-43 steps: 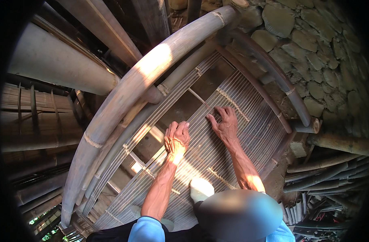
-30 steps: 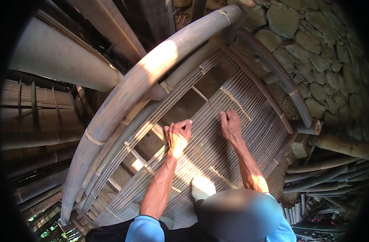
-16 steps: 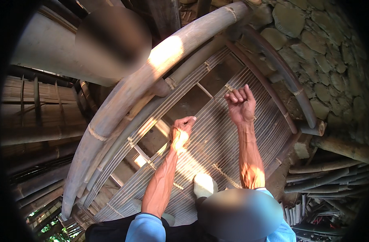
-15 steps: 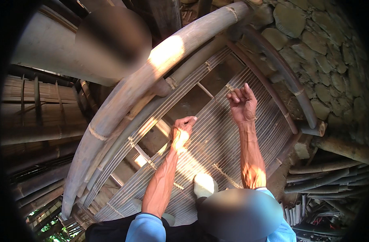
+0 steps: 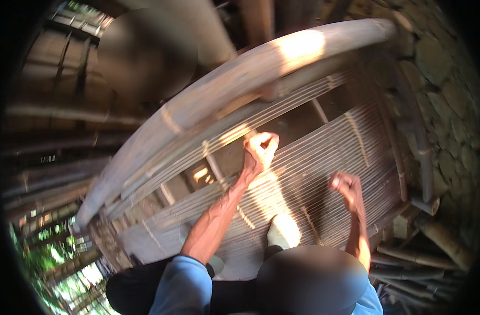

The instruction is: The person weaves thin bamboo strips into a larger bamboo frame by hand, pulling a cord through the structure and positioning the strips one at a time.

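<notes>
One slatted bamboo panel [image 5: 324, 173] of many thin strips, too numerous to count. One thick bamboo pole [image 5: 224, 100] along its upper edge. Two hands: left hand [image 5: 261, 149] and right hand [image 5: 345, 185], both fisted. One stone wall [image 5: 450, 105].
</notes>
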The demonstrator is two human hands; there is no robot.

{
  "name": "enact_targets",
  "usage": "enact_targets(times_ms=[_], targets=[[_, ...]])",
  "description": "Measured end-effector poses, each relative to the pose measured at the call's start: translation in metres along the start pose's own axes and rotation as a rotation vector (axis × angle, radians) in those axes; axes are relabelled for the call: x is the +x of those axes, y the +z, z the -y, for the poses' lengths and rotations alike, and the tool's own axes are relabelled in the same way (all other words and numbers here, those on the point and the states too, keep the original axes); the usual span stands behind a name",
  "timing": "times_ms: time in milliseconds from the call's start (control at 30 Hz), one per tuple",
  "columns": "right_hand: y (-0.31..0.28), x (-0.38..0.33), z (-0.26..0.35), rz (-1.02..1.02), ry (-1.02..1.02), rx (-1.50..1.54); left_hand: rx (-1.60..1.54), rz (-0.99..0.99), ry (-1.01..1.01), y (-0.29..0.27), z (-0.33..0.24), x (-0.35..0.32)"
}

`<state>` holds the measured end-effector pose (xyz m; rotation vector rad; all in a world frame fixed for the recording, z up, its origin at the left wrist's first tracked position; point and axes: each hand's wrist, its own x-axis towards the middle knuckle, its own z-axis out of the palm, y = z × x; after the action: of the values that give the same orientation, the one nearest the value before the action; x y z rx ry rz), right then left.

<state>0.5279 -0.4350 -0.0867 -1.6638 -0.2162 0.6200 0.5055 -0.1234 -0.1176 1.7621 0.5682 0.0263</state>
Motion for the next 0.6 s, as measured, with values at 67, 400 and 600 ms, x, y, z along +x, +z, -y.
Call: enact_targets(times_ms=[67, 400, 600], targets=[[0.038, -0.014, 0.085, 0.43, 0.152, -0.455, 0.111, -0.277, 0.132, -0.057, 0.015, -0.013], [0.147, 0.04, 0.097, 0.292, -0.351, -0.694, 0.739, -0.43, 0.351, -0.124, 0.078, -0.149], [0.255, 0.091, 0.024, 0.591, -0.746, -0.74, 1.038, -0.358, 0.48, -0.246, 0.021, -0.137]])
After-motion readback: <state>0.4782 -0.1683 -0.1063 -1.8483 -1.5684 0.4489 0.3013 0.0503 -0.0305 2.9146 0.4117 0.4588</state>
